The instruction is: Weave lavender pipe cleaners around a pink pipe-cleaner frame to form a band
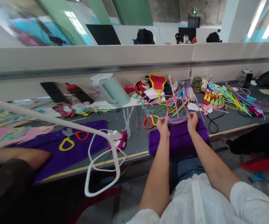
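Observation:
Between my two hands stretches a loose frame of pink and purple pipe cleaners [177, 120], with an orange piece in its left side. My left hand [163, 127] pinches its left corner. At its right corner, the fingers of my right hand [192, 121] are closed on it too. Beneath both hands, a folded purple cloth [178, 138] lies over the table's front edge. Just left of my left hand, scissors with red and yellow handles [148, 122] rest on the dark table [137, 143].
Bundles of coloured pipe cleaners [235, 98] lie at the right. A pale kettle [113, 90] stands at the back, left of a red and yellow fan [158, 83]. A magenta glue gun [121, 141] sits behind a white lamp arm [78, 126]. Another person's arm [20, 154] is at the left.

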`<state>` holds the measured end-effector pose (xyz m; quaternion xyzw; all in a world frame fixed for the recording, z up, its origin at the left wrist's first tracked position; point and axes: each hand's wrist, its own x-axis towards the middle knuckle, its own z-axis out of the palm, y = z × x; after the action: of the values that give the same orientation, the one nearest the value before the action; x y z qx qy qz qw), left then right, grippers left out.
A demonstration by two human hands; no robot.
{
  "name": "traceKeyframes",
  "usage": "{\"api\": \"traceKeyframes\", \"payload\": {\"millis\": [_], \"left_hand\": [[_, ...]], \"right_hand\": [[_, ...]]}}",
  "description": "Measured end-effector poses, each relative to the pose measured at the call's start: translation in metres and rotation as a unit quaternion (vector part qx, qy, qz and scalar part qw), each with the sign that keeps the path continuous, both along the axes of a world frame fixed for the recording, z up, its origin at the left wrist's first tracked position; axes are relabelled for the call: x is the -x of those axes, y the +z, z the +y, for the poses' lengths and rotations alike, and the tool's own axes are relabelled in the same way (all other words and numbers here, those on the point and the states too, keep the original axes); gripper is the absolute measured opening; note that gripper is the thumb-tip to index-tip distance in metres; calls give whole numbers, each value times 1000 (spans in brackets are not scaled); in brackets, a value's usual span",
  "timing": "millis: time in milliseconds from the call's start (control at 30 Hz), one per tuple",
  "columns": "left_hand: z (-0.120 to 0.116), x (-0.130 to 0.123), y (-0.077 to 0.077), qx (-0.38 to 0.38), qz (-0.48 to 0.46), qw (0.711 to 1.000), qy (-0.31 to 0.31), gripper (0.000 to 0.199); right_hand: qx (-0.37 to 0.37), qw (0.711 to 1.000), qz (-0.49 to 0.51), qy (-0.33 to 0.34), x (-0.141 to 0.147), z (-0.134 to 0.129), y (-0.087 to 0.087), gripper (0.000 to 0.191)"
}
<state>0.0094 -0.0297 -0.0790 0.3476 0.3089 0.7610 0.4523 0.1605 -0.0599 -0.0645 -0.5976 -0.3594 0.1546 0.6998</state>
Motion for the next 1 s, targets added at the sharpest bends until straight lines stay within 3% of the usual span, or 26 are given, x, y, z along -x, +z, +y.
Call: {"api": "traceKeyframes", "payload": {"millis": [133, 567, 800, 1000], "left_hand": [[1, -2, -2, 3, -10, 1000, -15, 30], [1, -1, -1, -3, -30, 999, -14, 31], [0, -2, 1, 1, -3, 1000, -2, 30], [-2, -3, 1, -6, -12, 1000, -3, 28]], "right_hand": [[-19, 999, 34, -34, 0, -2, 3, 20], [-47, 994, 82, 53, -2, 2, -1, 21], [-56, 993, 98, 32, -4, 6, -5, 21], [-86, 978, 187, 36, -6, 9, -4, 34]]}}
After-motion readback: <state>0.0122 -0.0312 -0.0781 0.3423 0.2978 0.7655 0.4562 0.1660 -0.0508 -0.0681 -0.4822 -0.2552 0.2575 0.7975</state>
